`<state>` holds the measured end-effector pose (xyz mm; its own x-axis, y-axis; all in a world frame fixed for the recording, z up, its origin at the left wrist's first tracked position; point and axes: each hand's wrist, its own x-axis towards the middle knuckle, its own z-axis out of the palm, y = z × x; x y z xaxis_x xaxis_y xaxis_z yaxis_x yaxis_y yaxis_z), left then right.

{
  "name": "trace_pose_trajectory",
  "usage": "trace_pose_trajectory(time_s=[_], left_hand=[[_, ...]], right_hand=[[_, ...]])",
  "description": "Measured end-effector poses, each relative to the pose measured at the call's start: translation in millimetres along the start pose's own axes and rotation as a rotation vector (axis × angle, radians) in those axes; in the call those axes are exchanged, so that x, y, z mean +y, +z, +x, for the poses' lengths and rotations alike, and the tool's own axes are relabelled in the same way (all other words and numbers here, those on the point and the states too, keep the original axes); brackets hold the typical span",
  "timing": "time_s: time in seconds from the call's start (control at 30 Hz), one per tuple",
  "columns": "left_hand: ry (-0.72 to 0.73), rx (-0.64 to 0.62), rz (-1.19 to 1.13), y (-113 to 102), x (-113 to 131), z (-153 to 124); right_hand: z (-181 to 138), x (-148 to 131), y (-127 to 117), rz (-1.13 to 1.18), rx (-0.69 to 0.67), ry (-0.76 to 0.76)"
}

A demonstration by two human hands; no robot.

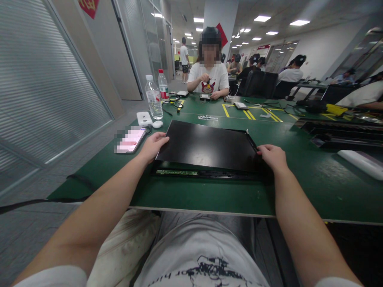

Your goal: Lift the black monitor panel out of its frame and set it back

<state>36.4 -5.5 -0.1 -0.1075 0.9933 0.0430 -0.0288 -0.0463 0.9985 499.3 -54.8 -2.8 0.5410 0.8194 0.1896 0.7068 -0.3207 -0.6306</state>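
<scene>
A dark, glossy flat screen panel (206, 145) sits tilted over a thin black frame (230, 174), its left side raised. My left hand (154, 146) grips the panel's left edge, thumb on top. At the right edge, the closed fingers of my right hand (273, 156) pinch the side of the black frame; exactly how far they also touch the panel is hidden. Along the frame's near side, a narrow green circuit board (176, 172) shows below the panel.
Left of the panel lie a phone (131, 139), a white box-shaped device (144, 118) and water bottles (154, 99). Black frame parts (338, 133) and a white bar (362, 163) are at right. Opposite sits a person (209, 75) handling a small device.
</scene>
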Motion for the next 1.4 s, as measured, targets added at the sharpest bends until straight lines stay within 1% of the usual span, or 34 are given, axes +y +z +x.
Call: trace_pose_trajectory(time_s=[0.13,0.2,0.4,0.6,0.77,0.9,1.23,1.4], left_hand=[[0.012,0.003,0.026,-3.7,-2.8,1.5],[0.01,0.008,0.075,-6.6,-4.4,2.8],[0.168,0.072,0.378,-13.9,-5.8,7.0],[0.172,0.03,0.565,-14.6,-10.4,11.4],[0.186,-0.027,0.639,-16.6,-16.7,14.6],[0.191,-0.039,0.691,-18.5,-19.5,16.6],[0.215,-0.044,0.679,-22.8,-27.3,21.3],[0.248,-0.077,0.813,-25.6,-30.0,24.0]], right_hand=[[1.6,3.3,2.2,0.023,0.003,0.0],[2.1,4.3,3.1,0.026,-0.007,0.006],[2.9,4.8,4.8,0.06,-0.011,0.017],[4.1,5.1,5.9,0.122,0.001,0.054],[1.5,1.7,4.2,0.173,0.003,0.105],[1.3,1.4,4.8,0.25,-0.005,0.128],[3.1,4.2,5.8,0.302,-0.024,0.127],[0.8,-0.2,3.5,0.298,-0.018,0.142]])
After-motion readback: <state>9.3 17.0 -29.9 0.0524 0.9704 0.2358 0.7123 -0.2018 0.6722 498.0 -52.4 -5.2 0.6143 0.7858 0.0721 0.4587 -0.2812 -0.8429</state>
